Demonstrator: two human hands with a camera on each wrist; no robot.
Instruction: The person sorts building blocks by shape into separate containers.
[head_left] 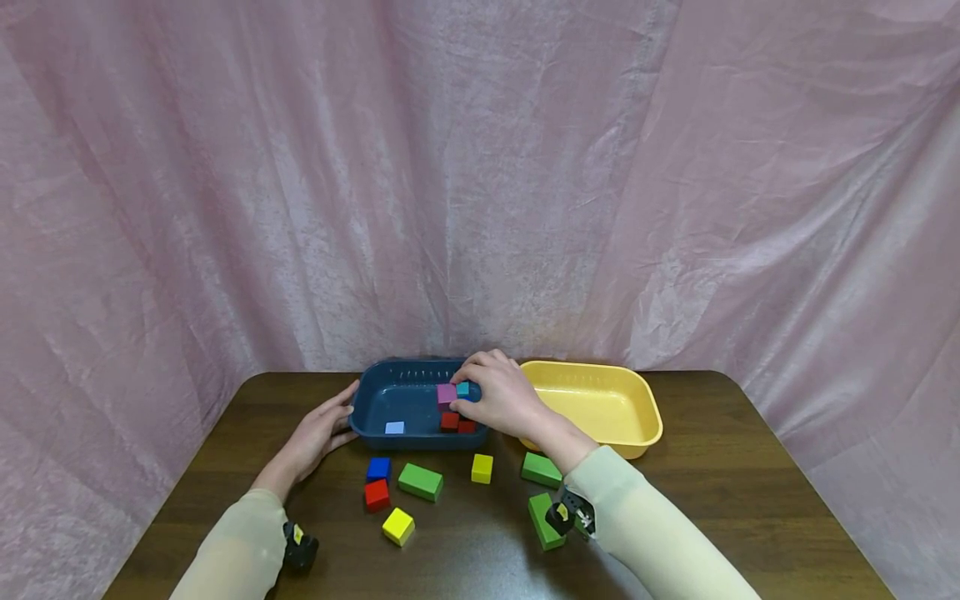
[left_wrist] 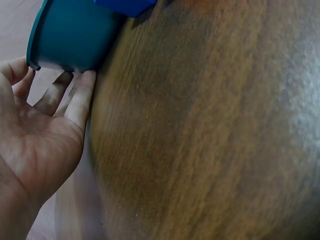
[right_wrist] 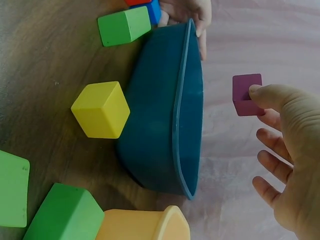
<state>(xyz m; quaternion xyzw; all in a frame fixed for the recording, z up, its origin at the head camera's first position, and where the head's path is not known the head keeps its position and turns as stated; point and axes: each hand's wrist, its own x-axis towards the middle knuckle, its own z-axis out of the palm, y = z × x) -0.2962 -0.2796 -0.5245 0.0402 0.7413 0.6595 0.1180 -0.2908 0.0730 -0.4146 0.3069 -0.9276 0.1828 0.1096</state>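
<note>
My right hand [head_left: 504, 396] pinches a purple cube [head_left: 446, 395] between thumb and forefinger, over the right part of the dark blue basin [head_left: 416, 442]. In the right wrist view the cube shows above the rim level, its other fingers spread. Inside the basin lie a light blue block [head_left: 394, 427], red blocks [head_left: 449, 422] and a teal block [head_left: 462, 389], the last partly behind my right fingers. My left hand [head_left: 315, 437] rests its extended fingertips against the basin's left end; the left wrist view shows these fingers [left_wrist: 80, 102] at the wall.
A yellow basin [head_left: 648, 417] stands to the right, partly behind my right forearm. In front of the basins lie a blue block [head_left: 378, 469], a red block [head_left: 377, 496], yellow cubes [head_left: 482, 468] and several green blocks [head_left: 421, 482]. A pink curtain [head_left: 480, 183] hangs behind the table.
</note>
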